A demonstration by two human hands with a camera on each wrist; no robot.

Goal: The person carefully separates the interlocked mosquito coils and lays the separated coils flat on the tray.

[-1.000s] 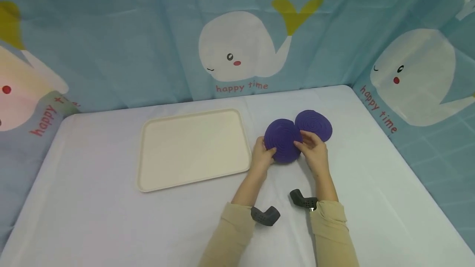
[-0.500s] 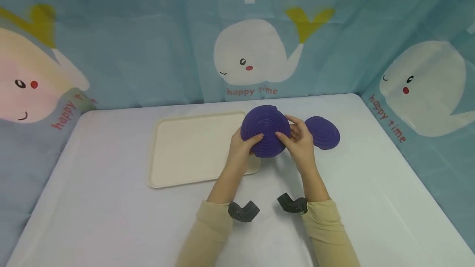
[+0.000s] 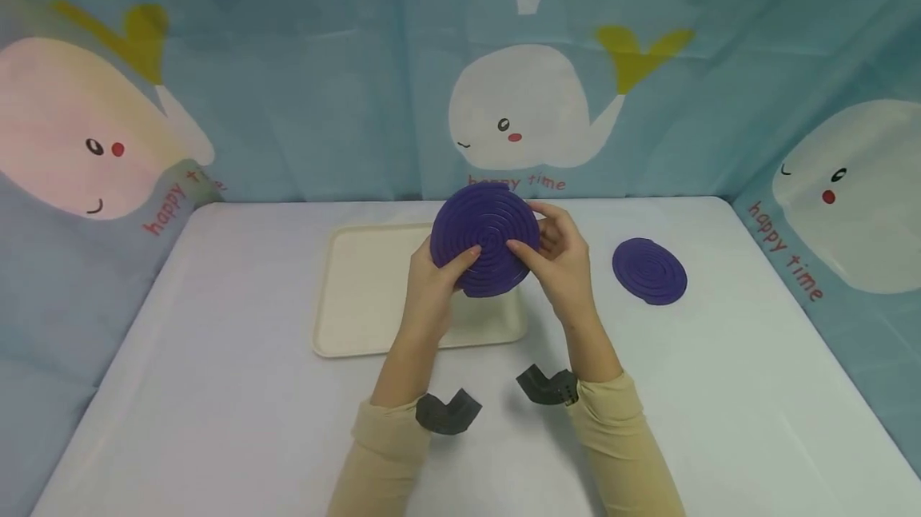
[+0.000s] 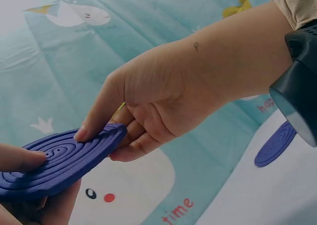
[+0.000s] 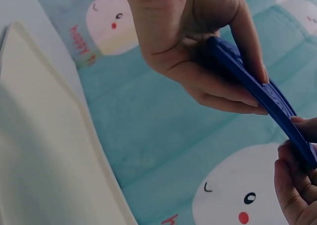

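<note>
Since a second earlier, both hands' fingers [image 3: 460, 257] had carried the pinched purple mat [image 3: 485, 239] from beside its twin [image 3: 650, 271] over the tray [image 3: 360, 293].

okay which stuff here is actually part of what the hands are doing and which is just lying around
In use: raised purple mat, gripped by left hand and right hand; cream tray beneath it.
Lying about: second purple mat on the white table; whale curtain.
</note>
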